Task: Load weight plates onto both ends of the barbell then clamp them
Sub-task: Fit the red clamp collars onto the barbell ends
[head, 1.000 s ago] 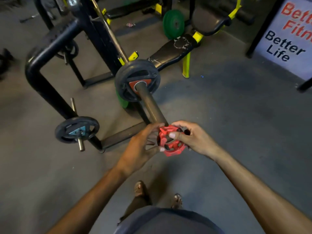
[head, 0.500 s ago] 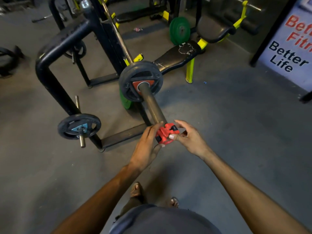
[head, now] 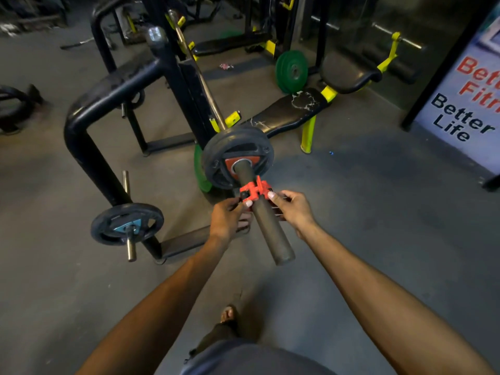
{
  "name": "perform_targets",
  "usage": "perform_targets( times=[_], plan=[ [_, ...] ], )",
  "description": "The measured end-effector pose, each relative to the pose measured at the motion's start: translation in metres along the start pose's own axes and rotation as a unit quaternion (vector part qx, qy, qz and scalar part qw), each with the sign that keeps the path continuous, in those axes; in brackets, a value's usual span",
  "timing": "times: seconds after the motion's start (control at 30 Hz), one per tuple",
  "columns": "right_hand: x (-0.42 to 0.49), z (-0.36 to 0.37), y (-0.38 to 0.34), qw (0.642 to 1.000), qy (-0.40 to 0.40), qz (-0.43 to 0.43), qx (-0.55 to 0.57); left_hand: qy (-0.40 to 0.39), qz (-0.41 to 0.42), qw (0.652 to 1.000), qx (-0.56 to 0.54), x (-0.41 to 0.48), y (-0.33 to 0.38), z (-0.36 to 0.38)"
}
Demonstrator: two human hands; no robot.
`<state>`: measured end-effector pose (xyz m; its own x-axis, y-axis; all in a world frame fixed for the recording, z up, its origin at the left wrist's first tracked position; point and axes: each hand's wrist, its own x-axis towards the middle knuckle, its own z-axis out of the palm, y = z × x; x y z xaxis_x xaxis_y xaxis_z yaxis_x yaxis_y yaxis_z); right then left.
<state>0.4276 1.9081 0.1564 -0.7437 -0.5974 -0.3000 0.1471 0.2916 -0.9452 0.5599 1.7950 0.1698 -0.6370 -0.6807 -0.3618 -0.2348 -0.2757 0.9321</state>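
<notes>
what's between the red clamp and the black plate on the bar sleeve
In the head view, only a short bare stretch of bar sleeve separates the red clamp from the black plate; nothing else sits on it.

At the far right a white sign (head: 460, 109) reads "Better Life" in black, under red letters cut off by the frame edge: "Bet" and "Fit".

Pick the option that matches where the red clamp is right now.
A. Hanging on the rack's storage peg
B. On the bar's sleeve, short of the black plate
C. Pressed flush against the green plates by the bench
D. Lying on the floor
B: the red clamp sits around the bar's sleeve, held by the left hand and the right hand, with bare sleeve showing between it and the black plate.
</notes>
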Motion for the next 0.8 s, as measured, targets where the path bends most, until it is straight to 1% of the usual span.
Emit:
perform_targets(
  times=[0.1,0.2,0.3,0.4,0.5,0.53,0.6,0.7,0.73,0.8],
  plan=[
    [0.032,0.017,-0.019,1.0,0.018,0.001,-0.018,0.013,-0.014,0.999,-0.033,0.035,0.011,-0.008],
    [0.066,0.033,-0.032,0.999,0.034,0.01,-0.008,0.025,-0.035,0.995,-0.085,0.069,0.024,-0.018],
    [0.084,0.041,-0.034,0.997,0.08,0.011,-0.016,0.013,-0.06,0.993,-0.098,0.088,0.034,-0.023],
    [0.076,0.042,-0.045,0.997,0.064,0.038,0.013,0.0,-0.083,0.992,-0.097,0.093,0.029,-0.026],
    [0.074,0.045,-0.054,0.999,0.005,0.051,0.001,-0.006,-0.094,0.989,-0.11,0.1,0.024,-0.028],
    [0.077,0.05,-0.057,0.999,0.007,0.041,-0.012,-0.004,-0.095,0.989,-0.114,0.101,0.023,-0.028],
    [0.086,0.056,-0.055,0.999,0.037,0.013,-0.037,-0.003,-0.097,0.988,-0.123,0.104,0.021,-0.027],
    [0.108,0.054,-0.036,0.995,0.088,0.028,-0.027,-0.004,-0.092,0.987,-0.135,0.105,0.021,-0.025],
    [0.112,0.052,-0.028,0.995,0.093,0.032,-0.022,-0.001,-0.092,0.986,-0.14,0.105,0.02,-0.023],
    [0.11,0.049,-0.022,0.996,0.077,0.032,-0.027,0.014,-0.092,0.985,-0.147,0.104,0.018,-0.02]
  ],
)
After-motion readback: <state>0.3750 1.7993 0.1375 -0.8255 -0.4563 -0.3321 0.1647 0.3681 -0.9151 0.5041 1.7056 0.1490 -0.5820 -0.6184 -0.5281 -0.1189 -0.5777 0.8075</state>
